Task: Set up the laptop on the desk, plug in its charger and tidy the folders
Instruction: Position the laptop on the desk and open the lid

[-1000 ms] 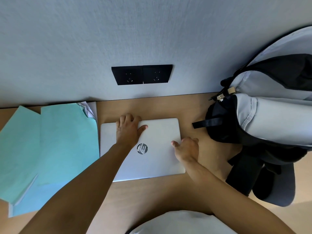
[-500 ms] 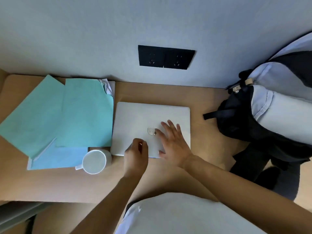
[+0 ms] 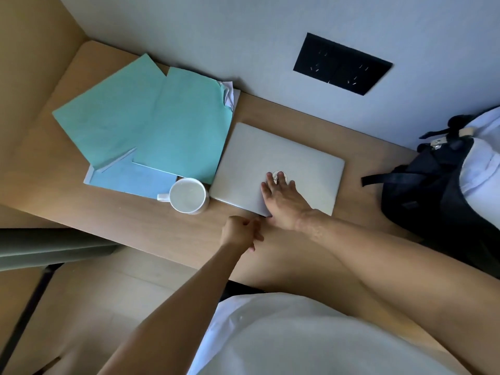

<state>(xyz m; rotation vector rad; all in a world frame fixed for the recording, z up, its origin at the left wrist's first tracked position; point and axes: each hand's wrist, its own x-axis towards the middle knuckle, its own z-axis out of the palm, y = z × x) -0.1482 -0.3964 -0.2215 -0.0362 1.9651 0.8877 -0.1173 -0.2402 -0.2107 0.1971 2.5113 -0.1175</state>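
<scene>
A closed silver laptop [image 3: 295,158] lies flat on the wooden desk [image 3: 167,228]. My right hand [image 3: 284,201] rests flat on its lid near the front edge, fingers spread over the logo. My left hand [image 3: 239,232] is curled loosely on the desk just in front of the laptop's front edge, holding nothing. Teal folders [image 3: 151,120] and a blue folder [image 3: 132,178] lie fanned and overlapping to the left of the laptop, with white papers [image 3: 230,94] sticking out at the back. No charger is visible.
A white mug [image 3: 188,196] stands touching the laptop's front left corner. A black double wall socket [image 3: 342,63] sits above the desk. A black and white backpack [image 3: 443,185] fills the desk's right end. The desk's left end meets a side panel.
My left hand has come off the laptop's front edge onto the desk. My right hand stays flat on the lid. The view has swung, showing more of the left end.
</scene>
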